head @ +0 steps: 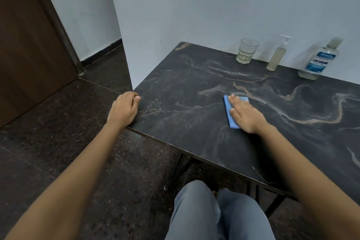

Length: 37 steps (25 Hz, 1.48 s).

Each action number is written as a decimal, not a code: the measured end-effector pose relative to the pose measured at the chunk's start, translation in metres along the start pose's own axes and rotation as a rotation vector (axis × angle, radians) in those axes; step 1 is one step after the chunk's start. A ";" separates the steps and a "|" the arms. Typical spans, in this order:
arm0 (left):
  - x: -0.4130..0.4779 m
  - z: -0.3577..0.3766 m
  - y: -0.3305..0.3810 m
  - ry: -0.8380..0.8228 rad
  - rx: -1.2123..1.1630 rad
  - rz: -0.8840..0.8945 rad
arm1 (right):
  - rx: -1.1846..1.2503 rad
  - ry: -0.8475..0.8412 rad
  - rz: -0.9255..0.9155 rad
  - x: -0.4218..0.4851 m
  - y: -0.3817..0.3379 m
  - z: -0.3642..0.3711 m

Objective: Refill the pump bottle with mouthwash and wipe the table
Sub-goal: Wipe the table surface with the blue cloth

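Dark marbled desk, right side cut off. Left hand grips its nine-o'clock corner, fingers curled. Right hand presses flat, fingers spread, half hiding the blue cloth. Mouthwash, pump bottle, ribbed glass at one o'clock.

Single head view: looks forward and down, close over table near edge; wide-angle.

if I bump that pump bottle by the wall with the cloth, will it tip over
Probably yes: the pump bottle is tall and slim on a narrow base, with its pump head up top. It looks mostly full, which may steady it a little. Being round, it would likely roll if it fell.
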<state>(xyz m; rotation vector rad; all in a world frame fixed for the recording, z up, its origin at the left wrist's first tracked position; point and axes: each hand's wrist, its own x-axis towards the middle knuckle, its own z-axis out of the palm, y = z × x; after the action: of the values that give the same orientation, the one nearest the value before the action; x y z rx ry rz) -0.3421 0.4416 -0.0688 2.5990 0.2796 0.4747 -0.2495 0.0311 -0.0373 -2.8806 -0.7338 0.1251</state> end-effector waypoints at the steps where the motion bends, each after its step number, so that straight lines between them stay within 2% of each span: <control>1: -0.001 0.001 0.000 0.028 -0.010 -0.017 | 0.002 -0.003 0.077 0.020 -0.001 0.000; 3: -0.002 0.004 0.005 0.078 -0.027 -0.055 | -0.003 -0.006 0.141 0.055 -0.019 0.004; 4: -0.003 0.006 0.007 0.095 -0.041 -0.078 | -0.014 -0.007 0.115 0.070 -0.036 0.007; 7: -0.005 0.005 0.008 0.153 -0.134 -0.142 | -0.039 -0.022 -0.089 0.095 -0.107 0.023; 10: -0.010 0.001 0.010 0.294 -0.251 -0.184 | -0.037 -0.046 -0.267 0.099 -0.184 0.039; 13: -0.014 -0.005 0.014 0.398 -0.357 -0.164 | -0.036 -0.063 -0.424 0.089 -0.240 0.049; 17: -0.014 -0.011 0.006 0.387 -0.571 -0.106 | -0.053 -0.115 -0.668 0.055 -0.261 0.053; 20: -0.012 -0.014 0.005 0.422 -0.773 -0.245 | -0.009 -0.196 -0.768 0.049 -0.259 0.051; 23: -0.004 -0.021 0.003 0.475 -0.921 -0.400 | 0.016 -0.190 -0.808 0.065 -0.272 0.052; 25: 0.002 -0.027 -0.001 0.522 -0.862 -0.473 | 0.024 -0.161 -0.818 0.079 -0.282 0.054; 27: 0.007 -0.025 -0.003 0.504 -0.691 -0.453 | 0.033 -0.147 -0.788 0.097 -0.284 0.054; 30: 0.016 -0.008 0.003 0.346 -0.441 -0.285 | 0.032 -0.118 -0.662 0.130 -0.271 0.051; 33: 0.031 0.013 0.017 0.152 -0.301 -0.189 | -0.064 -0.114 -0.556 0.162 -0.250 0.052; 37: 0.049 0.030 0.044 0.094 -0.230 -0.099 | -0.145 -0.110 -0.416 0.191 -0.223 0.046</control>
<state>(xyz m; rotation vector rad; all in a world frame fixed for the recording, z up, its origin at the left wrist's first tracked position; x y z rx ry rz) -0.2809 0.4048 -0.0587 2.3315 0.3617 0.5599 -0.1916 0.3221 -0.0498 -2.7938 -1.3955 0.1841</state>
